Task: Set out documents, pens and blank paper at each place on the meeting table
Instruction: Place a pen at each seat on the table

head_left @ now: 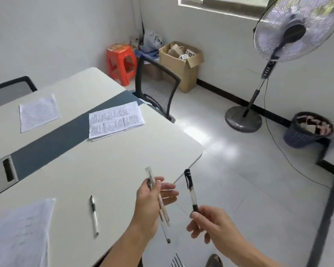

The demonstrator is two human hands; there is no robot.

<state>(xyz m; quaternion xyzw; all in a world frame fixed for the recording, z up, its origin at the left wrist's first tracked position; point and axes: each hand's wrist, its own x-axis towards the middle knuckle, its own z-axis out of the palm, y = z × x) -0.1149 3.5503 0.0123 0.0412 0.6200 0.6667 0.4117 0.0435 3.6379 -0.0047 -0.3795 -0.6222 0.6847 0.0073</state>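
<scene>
left hand [152,201] grips the spare pens [163,211] as a bundle: thumb clamped across, other fingers half straight. Looks like two or three, can't tell the count. right hand [210,224] pinches one black pen [190,187] by its lower end between thumb and forefinger, cap up. My read: it's one split off from the bundle, ready to drop at a place. Both hands hang off the near right corner of the table [123,160], over the floor [248,189], and the two lots of pens don't touch. The near place has paper [21,234] and a pen [94,214] lying to its right, apart from it, so that one looks served. docs [114,120] sit by the right edge in front of the chair [156,87], one corner on the dark strip [52,139]. No pen seen beside them, so that's the likely next target. far sheet [38,112] is across the strip by the second chair [10,89], no pen visible there either. Room: open top between the near pen and docs, straight reach forward-left. Edge watch: a pen laid near the right edge could roll off, so lay it inboard, just beside docs. The chair back stands close to the edge there, so come in from over the top, not the side. fan [295,29] and bin [308,130] are well apart to the right, out of the path.
</scene>
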